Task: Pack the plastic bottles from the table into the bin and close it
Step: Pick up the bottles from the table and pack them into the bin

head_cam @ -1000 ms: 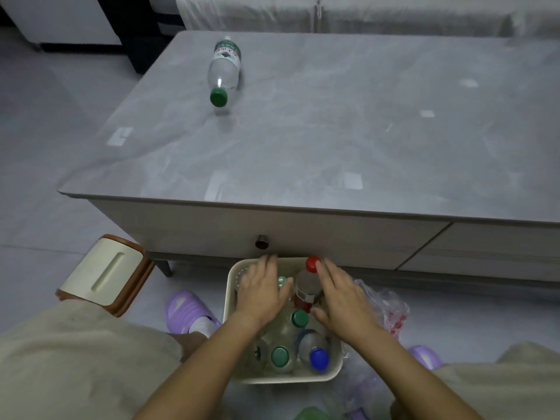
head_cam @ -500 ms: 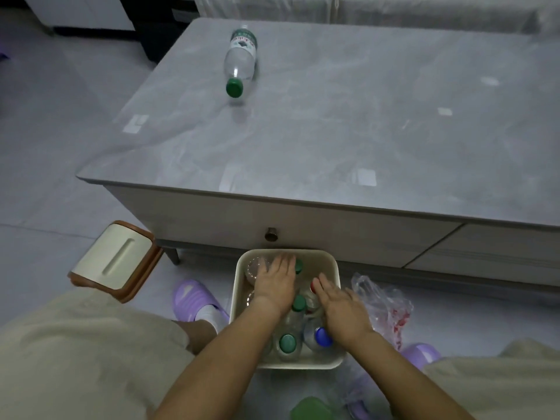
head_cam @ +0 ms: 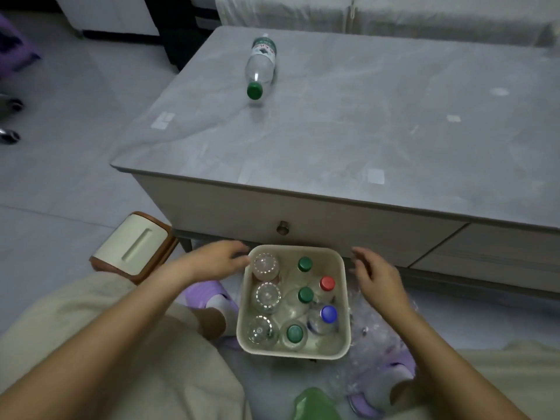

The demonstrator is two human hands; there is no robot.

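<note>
A grey marble-patterned table (head_cam: 378,140) fills the upper right of the frame. Below its front edge, at lower centre, a cream bin (head_cam: 344,298) sits on the floor, uncovered and packed with upright plastic bottles (head_cam: 305,295) showing green, red and blue caps. The bin's lid (head_cam: 133,248), cream with a brown rim, lies at centre left on the floor. One green-capped bottle (head_cam: 261,66) lies on its side at the table's upper left. The left hand (head_cam: 216,259), fingers loosely curled and empty, touches the bin's left rim; the right hand (head_cam: 375,277), fingers spread and empty, hovers just beside its right rim.
</note>
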